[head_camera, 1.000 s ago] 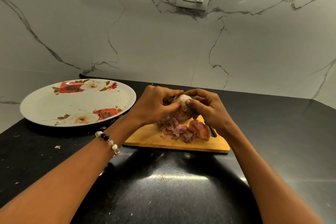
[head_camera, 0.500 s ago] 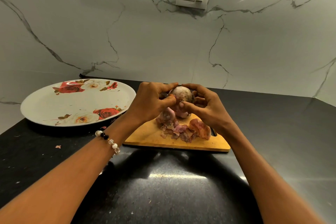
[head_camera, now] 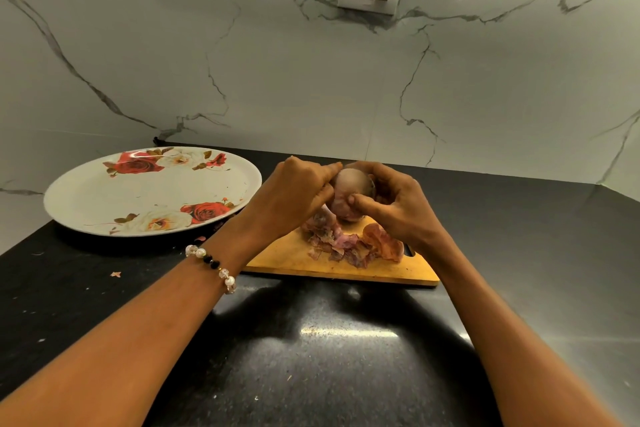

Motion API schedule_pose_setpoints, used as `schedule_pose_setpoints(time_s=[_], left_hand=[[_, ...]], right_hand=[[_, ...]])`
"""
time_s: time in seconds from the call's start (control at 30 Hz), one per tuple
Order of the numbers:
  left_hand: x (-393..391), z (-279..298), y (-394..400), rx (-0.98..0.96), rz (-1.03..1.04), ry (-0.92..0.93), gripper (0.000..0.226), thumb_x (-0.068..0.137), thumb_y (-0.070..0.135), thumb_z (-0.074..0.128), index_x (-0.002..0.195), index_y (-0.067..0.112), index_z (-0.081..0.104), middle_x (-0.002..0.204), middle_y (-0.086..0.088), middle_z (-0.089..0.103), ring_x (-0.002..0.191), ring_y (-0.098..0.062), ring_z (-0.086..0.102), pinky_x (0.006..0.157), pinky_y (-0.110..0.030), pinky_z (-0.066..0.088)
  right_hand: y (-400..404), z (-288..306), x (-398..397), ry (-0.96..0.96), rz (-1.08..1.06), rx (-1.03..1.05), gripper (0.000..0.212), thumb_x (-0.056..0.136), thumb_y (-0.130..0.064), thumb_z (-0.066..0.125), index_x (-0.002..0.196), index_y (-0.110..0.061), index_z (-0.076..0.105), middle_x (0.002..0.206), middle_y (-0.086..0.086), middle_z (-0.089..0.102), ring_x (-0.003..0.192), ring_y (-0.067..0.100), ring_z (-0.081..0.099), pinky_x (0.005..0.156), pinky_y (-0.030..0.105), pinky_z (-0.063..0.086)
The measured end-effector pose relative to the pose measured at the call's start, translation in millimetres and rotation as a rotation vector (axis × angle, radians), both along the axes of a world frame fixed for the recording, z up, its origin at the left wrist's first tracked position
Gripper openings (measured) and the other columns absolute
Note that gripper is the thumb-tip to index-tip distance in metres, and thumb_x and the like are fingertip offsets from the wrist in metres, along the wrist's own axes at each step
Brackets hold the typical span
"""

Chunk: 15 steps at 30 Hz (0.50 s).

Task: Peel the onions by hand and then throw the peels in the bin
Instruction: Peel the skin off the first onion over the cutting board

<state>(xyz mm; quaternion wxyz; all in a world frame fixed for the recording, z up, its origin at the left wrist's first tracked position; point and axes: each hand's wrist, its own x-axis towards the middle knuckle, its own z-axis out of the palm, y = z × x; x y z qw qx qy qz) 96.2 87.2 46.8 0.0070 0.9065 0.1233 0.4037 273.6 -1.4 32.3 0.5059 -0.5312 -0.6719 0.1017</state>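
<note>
While both hands meet at frame centre, the right hand (head_camera: 394, 208) cups a pale purple, mostly peeled round onion (head_camera: 349, 196), thumb pressed on its front. Left hand (head_camera: 294, 198), beaded bracelet (head_camera: 213, 265) on its wrist, grips the onion's left side with curled fingers. Onion is held just above the yellow wooden cutting board (head_camera: 294, 262); a pile of pinkish-brown papery peels (head_camera: 349, 244) lies on it. Rose-patterned white round plate (head_camera: 104, 199) sits left-centre on the black speckled counter (head_camera: 346, 357).
</note>
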Motion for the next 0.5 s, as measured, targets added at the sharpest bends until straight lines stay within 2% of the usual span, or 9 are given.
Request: schedule_pose_setpoints(time_s=[0.1, 0.2, 0.3, 0.4, 0.5], left_hand=[[0.4, -1.1, 2.7, 0.009, 0.003, -0.012, 0.034, 0.082, 0.002, 0.069, 0.115, -0.006, 0.063, 0.081, -0.018, 0.072, 0.063, -0.026, 0.069, 0.068, -0.024, 0.048], [1.3, -1.5, 4.2, -0.046, -0.018, -0.081, 0.031, 0.083, 0.000, 0.067, 0.114, -0.002, 0.066, 0.092, -0.018, 0.073, 0.077, -0.028, 0.071, 0.075, -0.023, 0.049], [1.8, -0.7, 5.0, -0.124, 0.008, -0.163, 0.029, 0.084, 0.000, 0.067, 0.112, 0.001, 0.068, 0.097, -0.015, 0.073, 0.084, -0.025, 0.070, 0.077, -0.014, 0.047], [-0.4, 0.7, 6.2, -0.209, 0.032, -0.248, 0.025, 0.085, 0.003, 0.066, 0.110, 0.003, 0.070, 0.097, -0.013, 0.073, 0.081, -0.017, 0.067, 0.071, -0.003, 0.044], [-3.2, 2.1, 9.1, -0.296, 0.062, -0.327, 0.023, 0.087, 0.005, 0.065, 0.109, 0.005, 0.070, 0.099, -0.010, 0.073, 0.082, -0.009, 0.063, 0.072, -0.002, 0.046]], right_hand=[[0.7, -1.0, 0.8, -0.005, -0.013, 0.010, 0.041, 0.085, -0.019, 0.072, 0.123, -0.019, 0.059, 0.114, 0.005, 0.065, 0.104, 0.018, 0.065, 0.086, 0.037, 0.059], [1.1, -0.3, 1.1, 0.006, -0.013, 0.010, 0.040, 0.084, -0.021, 0.072, 0.122, -0.022, 0.059, 0.113, 0.003, 0.065, 0.104, 0.018, 0.065, 0.085, 0.037, 0.059], [0.8, 0.1, 0.4, 0.037, 0.006, 0.004, 0.040, 0.081, -0.025, 0.070, 0.119, -0.026, 0.059, 0.113, 0.001, 0.065, 0.104, 0.017, 0.066, 0.085, 0.036, 0.059], [0.5, 1.0, 1.3, 0.079, 0.029, -0.003, 0.041, 0.082, -0.018, 0.070, 0.122, -0.021, 0.059, 0.114, 0.003, 0.064, 0.104, 0.017, 0.065, 0.086, 0.037, 0.059], [-1.1, 3.5, 1.7, 0.147, 0.061, -0.016, 0.044, 0.081, -0.015, 0.067, 0.124, -0.016, 0.059, 0.117, 0.006, 0.063, 0.106, 0.019, 0.063, 0.086, 0.037, 0.058]])
